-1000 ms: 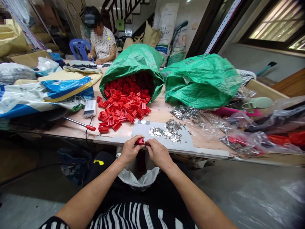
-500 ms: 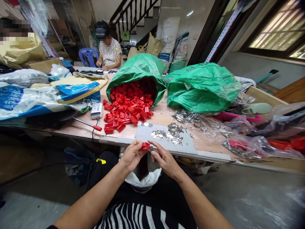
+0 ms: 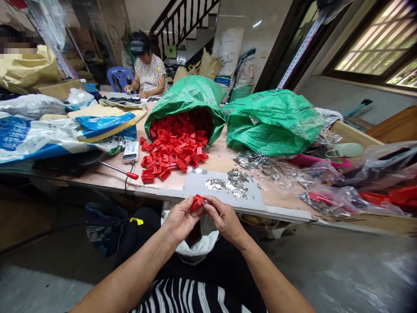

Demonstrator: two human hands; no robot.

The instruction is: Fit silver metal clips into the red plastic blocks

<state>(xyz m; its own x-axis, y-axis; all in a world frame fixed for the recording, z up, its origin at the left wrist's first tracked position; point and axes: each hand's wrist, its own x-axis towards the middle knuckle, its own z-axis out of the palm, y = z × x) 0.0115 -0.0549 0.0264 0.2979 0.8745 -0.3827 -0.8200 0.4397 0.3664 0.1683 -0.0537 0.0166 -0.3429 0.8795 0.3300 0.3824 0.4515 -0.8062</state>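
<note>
In my left hand (image 3: 180,221) a small red plastic part (image 3: 196,202) is pinched between thumb and fingers, just off the table's front edge. My right hand (image 3: 224,217) meets it from the right, thumb and forefinger closed on a tiny metal piece (image 3: 204,201) at the part's right end. How far that piece sits inside the part is too small to tell. Beyond my hands, small flat metal pieces (image 3: 239,180) lie scattered on a grey sheet (image 3: 192,188). A heap of similar red parts (image 3: 176,152) spills from a green sack (image 3: 192,93).
An open white sack (image 3: 202,248) is below my hands. Another green sack (image 3: 276,124) lies to the right, near clear plastic bags (image 3: 339,200). A red-tipped rod (image 3: 125,173) and a white device (image 3: 131,152) are at left. Across the table a person (image 3: 150,74) works.
The red part is tilted up more and shows more of its face. My right forefinger, stretched out over the part before, has bent down against its right end.
</note>
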